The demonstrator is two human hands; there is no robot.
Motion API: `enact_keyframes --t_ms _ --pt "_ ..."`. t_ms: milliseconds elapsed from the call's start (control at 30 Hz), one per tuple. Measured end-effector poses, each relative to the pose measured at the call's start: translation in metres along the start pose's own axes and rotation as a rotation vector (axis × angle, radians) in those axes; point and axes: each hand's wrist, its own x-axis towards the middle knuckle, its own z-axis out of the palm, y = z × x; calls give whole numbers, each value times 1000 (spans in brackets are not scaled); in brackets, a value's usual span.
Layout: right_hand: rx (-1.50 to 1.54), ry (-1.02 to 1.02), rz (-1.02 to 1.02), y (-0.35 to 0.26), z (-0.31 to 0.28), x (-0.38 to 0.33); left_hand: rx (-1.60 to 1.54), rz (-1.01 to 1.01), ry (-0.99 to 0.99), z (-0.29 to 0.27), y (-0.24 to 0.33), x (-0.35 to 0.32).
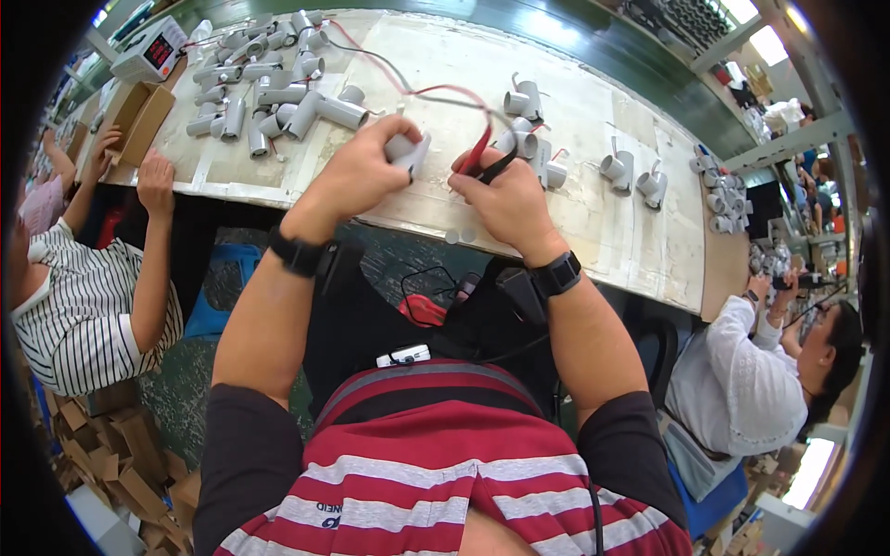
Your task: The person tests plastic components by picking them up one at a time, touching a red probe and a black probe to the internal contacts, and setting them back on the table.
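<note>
My left hand (350, 174) is closed around a light grey tubular unit (409, 154), held just above the table near its front edge. Pinched in my right hand (513, 202) are a red clip (476, 148) and a black clip (502, 161), a short way right of that unit. Their red and black leads (408, 91) run back across the table to the far left. Just beyond my right hand lie several similar grey units (528, 100). My fingers partly hide both the held unit and the clips.
A heap of grey tubular units (264, 88) covers the table's left part, near a white power supply (148, 48) and an open cardboard box (141, 119). More units (726, 199) sit at the right end. Seated people flank me: a striped shirt (97, 306) left, a white top (737, 380) right.
</note>
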Motion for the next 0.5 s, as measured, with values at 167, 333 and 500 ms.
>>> enact_keyframes --t_ms 167,333,500 --pt "44 38 0 5 21 7 -672 -284 -82 -11 3 -63" --pt "-1 27 14 -2 27 10 -1012 -338 11 -9 3 -88" --pt "374 -4 97 -13 34 15 -848 -438 148 -16 -2 -94"
